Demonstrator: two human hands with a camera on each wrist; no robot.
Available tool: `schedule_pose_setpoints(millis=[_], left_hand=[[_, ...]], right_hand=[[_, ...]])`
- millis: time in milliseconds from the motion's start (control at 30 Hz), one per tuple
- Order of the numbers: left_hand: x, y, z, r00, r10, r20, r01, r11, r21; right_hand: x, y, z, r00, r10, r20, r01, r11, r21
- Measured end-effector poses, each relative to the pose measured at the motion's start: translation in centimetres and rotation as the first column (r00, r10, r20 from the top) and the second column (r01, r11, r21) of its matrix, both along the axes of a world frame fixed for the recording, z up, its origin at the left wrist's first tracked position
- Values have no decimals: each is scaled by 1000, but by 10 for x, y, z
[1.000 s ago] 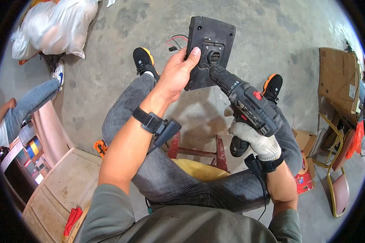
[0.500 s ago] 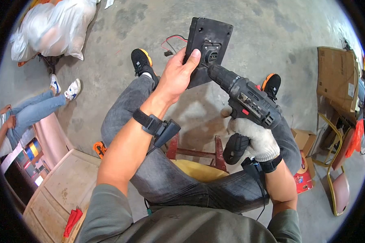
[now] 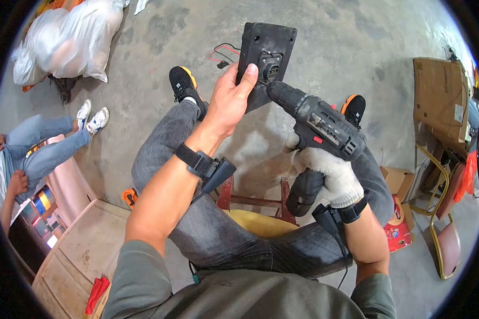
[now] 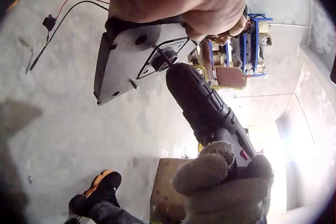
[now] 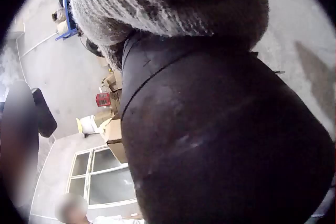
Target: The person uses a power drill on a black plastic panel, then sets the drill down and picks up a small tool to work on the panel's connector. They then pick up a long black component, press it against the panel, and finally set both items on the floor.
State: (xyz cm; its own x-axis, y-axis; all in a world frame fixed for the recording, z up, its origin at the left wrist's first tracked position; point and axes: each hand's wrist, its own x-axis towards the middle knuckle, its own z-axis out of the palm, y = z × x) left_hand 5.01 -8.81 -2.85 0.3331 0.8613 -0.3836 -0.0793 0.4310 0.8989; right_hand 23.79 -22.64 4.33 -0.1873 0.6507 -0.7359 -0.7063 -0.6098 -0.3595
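My bare left hand [image 3: 230, 101] grips the left edge of a black plastic housing [image 3: 278, 40], thumb across its face. A round multi-pin connector [image 3: 271, 69] is set in that face, and a thin red and black wire pair [image 3: 223, 50] hangs out behind. In a knitted glove, my right hand [image 3: 332, 173] holds a cordless drill [image 3: 324, 121] by its handle. The drill's tip meets the housing right beside the connector. In the left wrist view a screw [image 4: 134, 84] sticks out of the plate. The dark handle base [image 5: 226, 129] fills most of the right wrist view.
Under my lap is a stool with dark red legs [image 3: 285, 199]. A cardboard box [image 3: 442, 101] and a folding chair [image 3: 448, 250] stand at the right. Another person's legs [image 3: 53, 135], white plastic bags [image 3: 72, 45] and a worn tabletop [image 3: 72, 255] are at the left.
The housing and drill have shifted slightly left in the head view, the housing turning a little and the drill rolling to show more of its side. The other person's legs have moved further into view.
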Motion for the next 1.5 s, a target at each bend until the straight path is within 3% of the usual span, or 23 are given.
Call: schedule_pose_setpoints(millis=[67, 200, 267, 367, 600, 667, 767, 900, 1000, 1267, 1333, 1367, 1433, 1500], left_hand=[[1, 1, 0, 1000, 5, 15, -5, 1000, -14], [3, 0, 4, 999, 35, -28, -34, 999, 31], [4, 0, 4, 999, 45, -23, -44, 998, 33], [2, 0, -3, 997, 44, -56, -40, 996, 77], [-3, 4, -3, 995, 13, -104, -7, 998, 60], [-2, 4, -1, 993, -4, -121, 10, 999, 52], [0, 3, 0, 997, 18, -69, -16, 1000, 23], [-4, 4, -6, 995, -6, -103, 8, 1000, 17], [-2, 5, -4, 995, -27, -94, 28, 1000, 5], [-2, 5, -1, 996, -4, -90, 4, 1000, -2], [-4, 11, 3, 971, 147, -187, -156, 987, -36], [-7, 14, 3, 970, 154, -188, -162, 986, -31], [-11, 17, 1, 926, 181, -332, -212, 975, -60], [-12, 18, -1, 935, 130, -329, -172, 980, -102]], right_hand=[[-1, -3, 1, 987, 52, 150, -46, 998, -47], [-3, -4, -4, 982, 33, 185, -34, 999, 5], [-1, -1, -6, 947, 121, 296, -164, 979, 124], [3, 0, -6, 903, 173, 394, -250, 956, 154], [4, 2, -2, 866, 164, 471, -253, 959, 131], [7, 6, 1, 787, 279, 551, -399, 910, 109], [9, 4, -12, 712, 208, 670, -443, 874, 199], [8, 14, 4, 793, 237, 562, -381, 912, 153], [6, 10, 2, 933, 124, 338, -189, 968, 166], [4, 2, -1, 889, 161, 429, -233, 965, 120], [6, 4, 13, 893, 207, 399, -249, 967, 55], [8, 4, 9, 893, 211, 398, -255, 965, 60], [13, -1, -2, 944, 98, 315, -163, 969, 187], [13, 6, 2, 965, -52, 257, -1, 980, 200]])
